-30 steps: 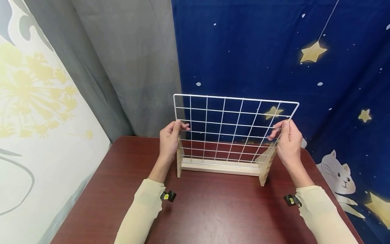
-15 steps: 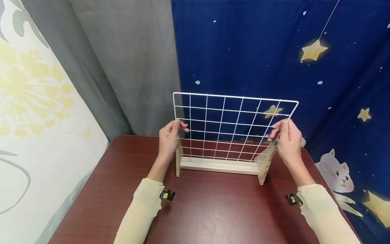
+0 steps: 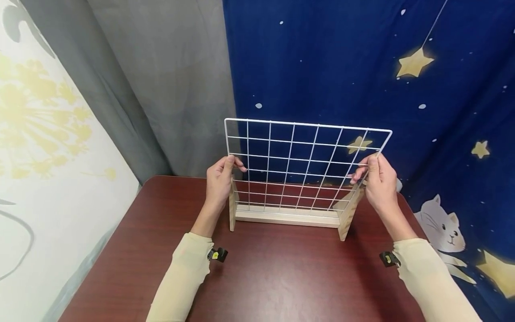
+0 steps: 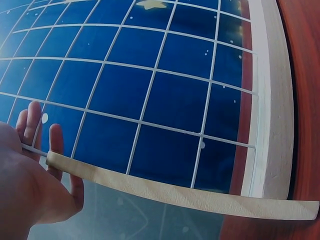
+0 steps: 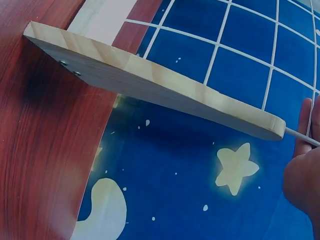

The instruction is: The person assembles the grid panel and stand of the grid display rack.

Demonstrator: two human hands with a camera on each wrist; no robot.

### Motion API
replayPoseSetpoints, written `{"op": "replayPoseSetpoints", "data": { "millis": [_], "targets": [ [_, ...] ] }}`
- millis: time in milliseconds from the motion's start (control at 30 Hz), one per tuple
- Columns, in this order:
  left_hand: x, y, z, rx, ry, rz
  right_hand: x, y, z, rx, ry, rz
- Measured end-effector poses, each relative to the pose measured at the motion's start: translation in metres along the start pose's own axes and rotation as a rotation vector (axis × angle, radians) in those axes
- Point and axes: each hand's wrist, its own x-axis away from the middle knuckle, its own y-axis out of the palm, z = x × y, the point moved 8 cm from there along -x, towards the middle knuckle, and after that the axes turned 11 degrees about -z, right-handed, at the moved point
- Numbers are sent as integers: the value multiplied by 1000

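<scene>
A white wire grid panel (image 3: 307, 160) stands upright between the two side pieces of a pale wooden stand (image 3: 287, 218). My left hand (image 3: 219, 181) pinches the panel's left edge wire, its thumb in front and fingers behind, just above the left side piece (image 4: 150, 189). On the other edge, my right hand (image 3: 381, 182) pinches the wire in the same manner, over the right side piece (image 5: 165, 82). Two small screw heads show on the outer face of that piece in the right wrist view. Only part of the right hand shows there.
The stand rests on a dark red wooden table (image 3: 277, 273). Behind it hang a grey curtain (image 3: 169, 80) and a blue curtain (image 3: 322, 67) with stars and a cat. A pale patterned cloth (image 3: 48, 170) is at the left.
Both hands keep the same hold on the panel. The whole scene has shifted slightly up and to the left in the head view; the stand looks unmoved on the table.
</scene>
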Motion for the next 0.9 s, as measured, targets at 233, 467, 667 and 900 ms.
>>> {"op": "replayPoseSetpoints", "data": {
  "millis": [233, 467, 667, 900],
  "targets": [
    [-5, -3, -3, 25, 27, 2, -3, 3, 1, 52, 14, 22],
    [-10, -8, -4, 26, 65, 21, -6, 7, 3, 31, 19, 25],
    [-7, -11, -4, 31, 63, 24, -7, 11, 1, 5, 31, 7],
    [-7, -5, -6, 74, 34, -23, -2, 8, 1, -110, 114, 10]
  ]
}}
